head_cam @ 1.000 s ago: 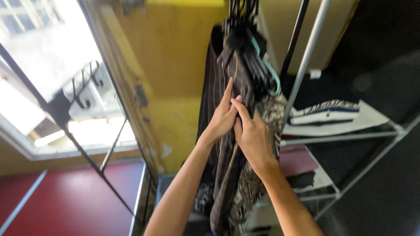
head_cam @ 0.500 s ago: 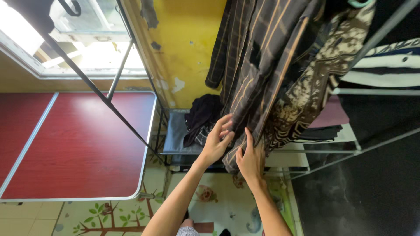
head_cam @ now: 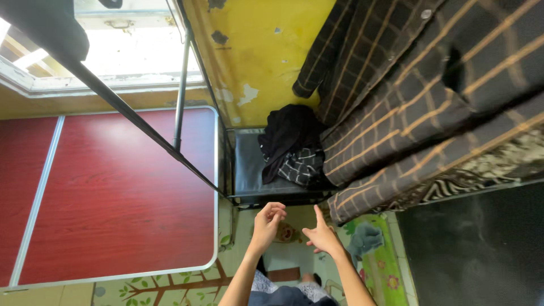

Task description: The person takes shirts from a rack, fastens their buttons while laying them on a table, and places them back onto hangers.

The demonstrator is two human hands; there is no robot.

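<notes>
Below the hanging clothes, over a patterned floor mat (head_cam: 170, 283), both hands are hovering free of everything. The dark brown checked shirt with tan stripes (head_cam: 419, 102) is filling the upper right of the view, draping down from above with its lower hem (head_cam: 340, 211) just beside the right hand. It is looking soft and light — limp cloth that would fold and slide rather than hold a shape — so the hem edge or a pinch of the front panel seems the surest place to take it. Under it a black-and-cream patterned garment (head_cam: 481, 173) is showing, touching the shirt's underside.

To the left a red wood-grain tabletop with a pale metal rim (head_cam: 113, 187) is taking up much room, and a dark slanting metal pole (head_cam: 136, 119) is crossing above it; the open room for the arms is lying between the table's edge and the hanging cloth. A small dark shelf (head_cam: 249, 170) is holding a crumpled black garment (head_cam: 292, 144).

The left hand (head_cam: 267, 220) is loosely curled, gripping nothing — the right hand (head_cam: 321, 234) is spread, one finger pointing up toward the hem, also empty.
</notes>
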